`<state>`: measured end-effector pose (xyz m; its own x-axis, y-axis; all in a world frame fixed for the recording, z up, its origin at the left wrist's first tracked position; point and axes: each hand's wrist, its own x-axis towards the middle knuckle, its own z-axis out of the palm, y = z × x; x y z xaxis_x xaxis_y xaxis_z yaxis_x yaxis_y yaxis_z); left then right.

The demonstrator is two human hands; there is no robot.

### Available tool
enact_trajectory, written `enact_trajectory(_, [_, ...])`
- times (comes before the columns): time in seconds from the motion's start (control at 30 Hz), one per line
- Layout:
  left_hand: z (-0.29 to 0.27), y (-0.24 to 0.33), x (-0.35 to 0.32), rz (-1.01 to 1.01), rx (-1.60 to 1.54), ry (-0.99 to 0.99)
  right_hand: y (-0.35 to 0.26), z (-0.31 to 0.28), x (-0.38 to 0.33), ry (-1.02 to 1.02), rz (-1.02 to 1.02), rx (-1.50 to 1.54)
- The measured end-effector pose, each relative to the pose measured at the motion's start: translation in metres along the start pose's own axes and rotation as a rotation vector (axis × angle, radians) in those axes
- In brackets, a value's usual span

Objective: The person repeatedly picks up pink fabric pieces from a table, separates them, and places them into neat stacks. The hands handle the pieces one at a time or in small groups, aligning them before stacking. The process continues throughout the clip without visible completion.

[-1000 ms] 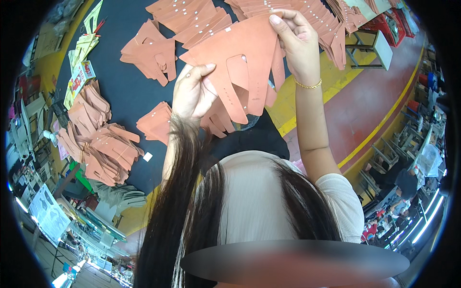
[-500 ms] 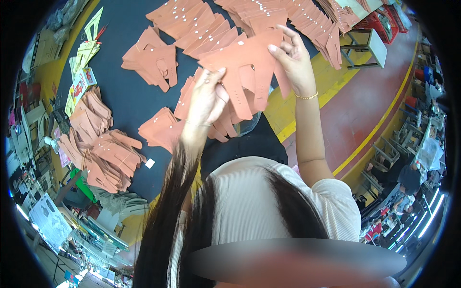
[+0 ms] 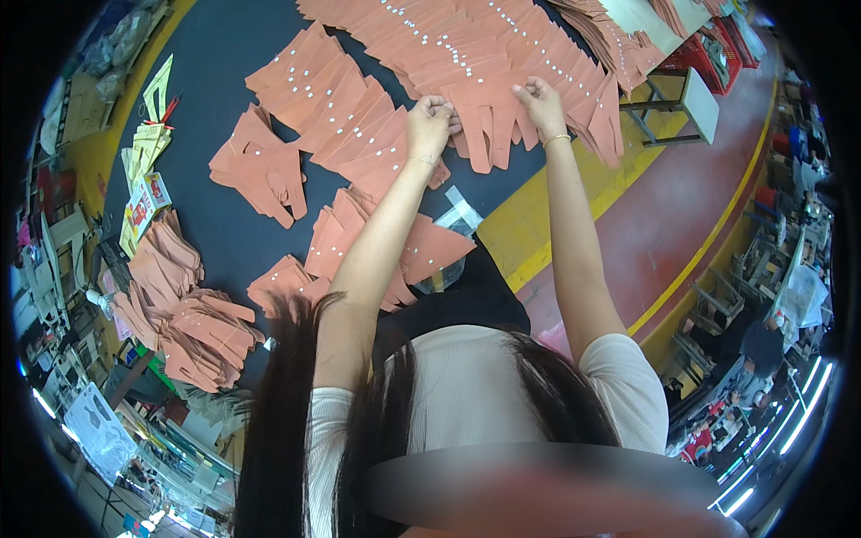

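A salmon-coloured shoe-upper piece [image 3: 489, 109], flat with strap-like legs, lies at the near end of a long overlapping row of like pieces [image 3: 448, 45]. My left hand [image 3: 432, 132] pinches its left edge, fingers curled. At its right edge, my right hand [image 3: 542, 108] has the thumb and fingers closed on the piece. Small white labels dot the rows. Left of my left hand is another fanned row [image 3: 336, 108]. A loose batch [image 3: 336, 238] lies beneath my left forearm, near the table's front edge, and a pointed piece [image 3: 437, 247] lies beside it.
The dark table [image 3: 211, 117] has a yellow edge. A small bundle [image 3: 260, 166] and stacked bundles [image 3: 193, 314] lie at left, beside a small box [image 3: 146, 206] and yellow paper patterns [image 3: 154, 134]. A stool [image 3: 691, 108] and red crates [image 3: 708, 58] stand at right.
Both hands have reached farther forward, taking the piece from above the near batch down onto the end of the far row. The near batch, with white tape beside it, is now more exposed.
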<state>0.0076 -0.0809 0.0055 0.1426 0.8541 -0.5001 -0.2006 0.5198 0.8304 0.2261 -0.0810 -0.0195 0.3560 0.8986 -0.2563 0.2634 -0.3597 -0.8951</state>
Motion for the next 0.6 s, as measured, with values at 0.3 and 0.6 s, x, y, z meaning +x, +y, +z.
enact_trajectory(0.3, [-0.003,-0.016,-0.015,-0.067,-0.279,0.030,0.000,0.009,-0.013,-0.188,-0.009,0.390])
enact_trajectory(0.6, [0.010,-0.025,-0.029,-0.167,-0.435,-0.136,-0.012,0.008,-0.014,-0.171,0.048,0.341])
